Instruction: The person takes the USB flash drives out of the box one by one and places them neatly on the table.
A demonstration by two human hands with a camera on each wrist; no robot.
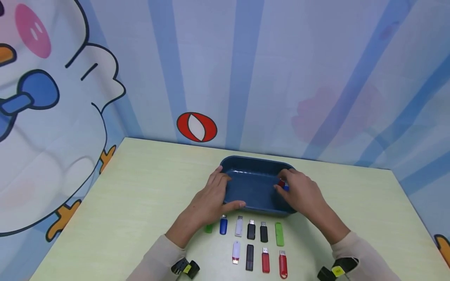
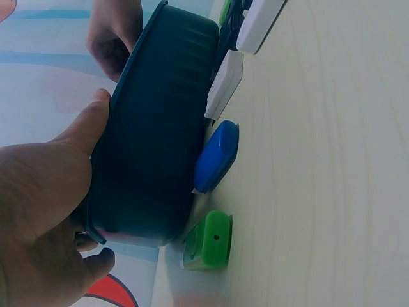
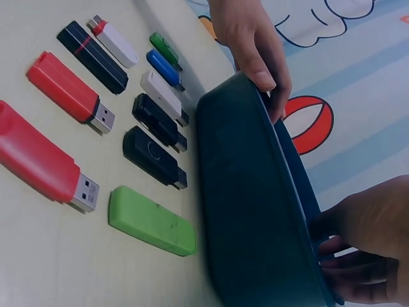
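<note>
A dark blue rectangular tray (image 1: pixel 251 191) stands on the table. My left hand (image 1: pixel 209 197) grips its near left corner, with the thumb along the near rim and the fingers over the left rim. Inside the right end, my right hand (image 1: pixel 302 193) holds a red USB stick (image 1: pixel 281 182) between curled fingers and thumb. A bit of blue (image 1: pixel 286 188) shows beside it, mostly hidden by the hand. In the right wrist view the fingertips disappear behind the tray wall.
Two rows of USB sticks lie before the tray, including a light green one (image 3: pixel 152 220), a blue one (image 2: pixel 217 157), a black one (image 1: pixel 249 257) and a red one (image 1: pixel 265 260). A darker green one (image 2: pixel 209 240) lies under my left wrist. A printed cloth (image 1: pixel 218 70) hangs behind the table.
</note>
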